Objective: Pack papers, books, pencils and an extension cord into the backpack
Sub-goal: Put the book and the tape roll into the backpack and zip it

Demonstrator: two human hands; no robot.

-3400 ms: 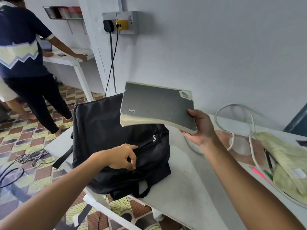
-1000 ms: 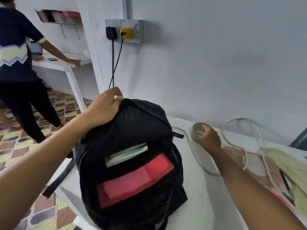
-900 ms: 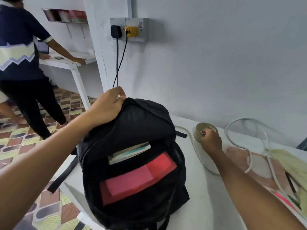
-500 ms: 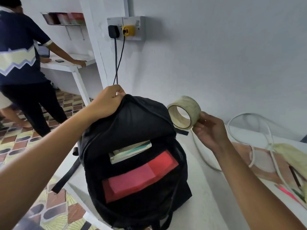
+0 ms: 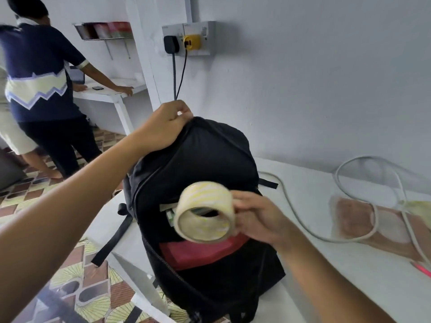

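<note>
A black backpack (image 5: 198,164) is standing upright on the near left part of a white counter (image 5: 326,264), its main compartment gaping open toward the camera. The left hand (image 5: 163,127) is gripping the top of the backpack at its far edge, fingers curled tightly round the fabric and holding the bag up. Inside the opening, the pale edges of books (image 5: 169,209) are showing in the upper part, and a red folder (image 5: 198,252) is sitting lower down, nearer the camera.

The right hand (image 5: 258,220) is pinching a roll of clear tape (image 5: 205,212) by its right side, fingers and thumb clamped on the roll's wall. The roll is hanging in front of the backpack's open mouth, its hollow core turned toward the near left, and it is slightly blurred.

To the right of the backpack, a white extension cord (image 5: 349,238) is lying in loose loops on the counter, one loop rising toward the far wall. It is crossing over a brownish sheet (image 5: 384,227) lying flat on the right part of the counter. At the near right edge of the view, a pink pencil (image 5: 422,269) is peeking in, lying on the counter.

On the far wall above the backpack, a wall socket (image 5: 189,38) is carrying a black plug and a yellow plug, with cables hanging down behind the left hand. At the far left, another person (image 5: 39,89) in a dark blue shirt is leaning on a white side table (image 5: 109,93).
</note>
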